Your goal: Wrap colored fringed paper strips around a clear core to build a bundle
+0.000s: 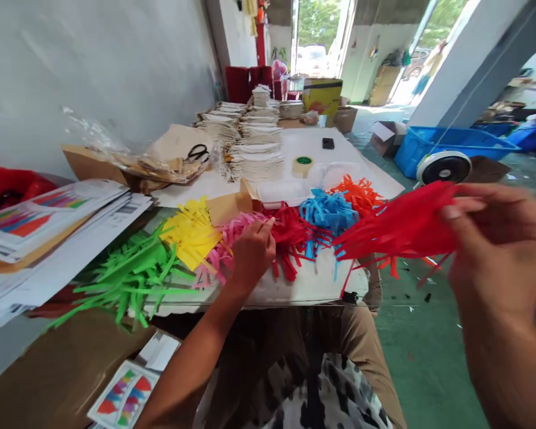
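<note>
My right hand point(495, 238) is raised at the right, its fingers closed on one end of a red tissue-paper tassel point(402, 223) whose cut fringe hangs leftward. At the table's front edge, my left hand point(254, 247) rests with bent fingers at a pile of red tassels point(288, 229); whether it grips a strand is hard to see. Pink tassels point(218, 253) lie just left of that hand, then yellow ones point(192, 232) and green ones point(134, 268). Blue tassels point(328, 211) and orange ones point(361, 193) lie right of the red pile.
Stacked off-white bundles point(256, 146) stand farther back on the table. A tape roll point(302, 164), a black phone-like object point(328, 143) and scissors point(198, 153) lie around them. Printed sheets point(58, 238) are piled at left. A blue bin point(455, 149) and a round fan-like object point(444, 168) stand at right.
</note>
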`<state>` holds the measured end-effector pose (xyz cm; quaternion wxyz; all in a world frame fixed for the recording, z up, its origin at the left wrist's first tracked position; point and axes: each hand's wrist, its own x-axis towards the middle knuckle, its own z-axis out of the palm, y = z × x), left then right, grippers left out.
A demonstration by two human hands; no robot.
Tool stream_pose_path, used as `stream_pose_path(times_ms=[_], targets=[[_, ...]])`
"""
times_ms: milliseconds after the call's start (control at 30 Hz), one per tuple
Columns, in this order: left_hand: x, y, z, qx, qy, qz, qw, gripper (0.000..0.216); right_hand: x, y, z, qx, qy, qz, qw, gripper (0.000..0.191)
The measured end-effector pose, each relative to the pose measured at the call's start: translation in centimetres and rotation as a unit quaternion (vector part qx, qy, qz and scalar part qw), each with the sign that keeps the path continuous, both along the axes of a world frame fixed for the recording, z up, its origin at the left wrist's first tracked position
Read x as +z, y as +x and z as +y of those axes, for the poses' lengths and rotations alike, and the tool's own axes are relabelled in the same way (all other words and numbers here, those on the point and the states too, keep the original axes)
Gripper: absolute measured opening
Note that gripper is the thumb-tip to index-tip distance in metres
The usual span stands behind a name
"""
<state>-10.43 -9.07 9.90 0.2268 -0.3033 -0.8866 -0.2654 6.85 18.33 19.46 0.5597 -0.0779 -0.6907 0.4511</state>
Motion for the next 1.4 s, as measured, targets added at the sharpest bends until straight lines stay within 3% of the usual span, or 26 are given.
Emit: stream_pose_path(times_ms=[100, 167, 233, 333, 500, 733, 867, 933, 967, 1033, 1100, 1167, 1267, 1333, 1400], targets=[[3.5, 4.6, 1.4, -0.125, 0.194, -0.043, 0.972, 0.018, -1.7, 1.2, -2.9, 0.038, -0.012, -0.053, 0.998, 0.032], [5.4, 7.5, 2.8, -0.243, 0.247, -0.101, 0.933, 0.020, -2.7, 2.0, -4.6, 0.053, -0.012, -0.076, 0.996, 0.029], [6.5, 9.6, 4.2, -0.304, 0.260, -0.128, 0.907, 0.033, -3.5, 2.9, -5.7, 0.060, 0.001, -0.082, 0.995, 0.027], [6.9, 10.9, 5.7, -0.320, 0.276, -0.160, 0.892, 0.039, -4.2, 4.4, -6.2, 0.065, 0.031, -0.092, 0.993, 0.026], [6.6, 11.3, 7.1, -0.333, 0.275, -0.178, 0.884, 0.018, -5.3, 6.4, -5.6, 0.062, 0.074, -0.107, 0.990, 0.027], [7.1, 12.1, 7.7, -0.367, 0.259, -0.246, 0.859, 0.014, -5.9, 8.3, -3.6, 0.103, 0.051, -0.142, 0.983, 0.033], [7.0, 11.4, 8.3, -0.409, 0.232, -0.333, 0.817, 0.014, -5.7, 7.8, -2.0, 0.122, -0.027, -0.163, 0.979, 0.020], [5.0, 11.8, 9.3, -0.418, 0.231, -0.339, 0.811, 0.015, -7.1, 6.9, -2.0, 0.121, -0.062, -0.168, 0.976, 0.012], [3.3, 12.4, 9.7, -0.407, 0.245, -0.304, 0.826, 0.015, -8.3, 6.5, -2.1, 0.111, -0.057, -0.177, 0.976, 0.013], [-1.2, 14.3, 10.0, -0.332, 0.267, -0.225, 0.876, 0.018, -11.7, 6.7, -2.3, 0.030, -0.025, -0.164, 0.986, 0.017], [-6.5, 16.9, 9.4, -0.312, 0.232, -0.203, 0.899, 0.012, -15.8, 8.5, -2.1, -0.034, -0.010, -0.189, 0.981, 0.017], [-11.7, 19.1, 8.5, -0.345, 0.155, -0.236, 0.895, 0.014, -20.0, 11.3, -1.4, -0.086, -0.017, -0.218, 0.972, 0.019], [-18.2, 21.0, 8.4, -0.360, 0.023, -0.335, 0.870, 0.044, -25.9, 14.3, -0.2, -0.084, -0.053, -0.287, 0.953, 0.018], [-21.7, 21.4, 9.6, -0.343, 0.000, -0.369, 0.864, 0.061, -29.6, 14.6, 0.1, -0.065, -0.081, -0.338, 0.935, 0.026], [-24.4, 21.6, 11.2, -0.341, -0.017, -0.385, 0.857, 0.064, -33.2, 14.0, 0.1, -0.022, -0.110, -0.384, 0.916, 0.035]])
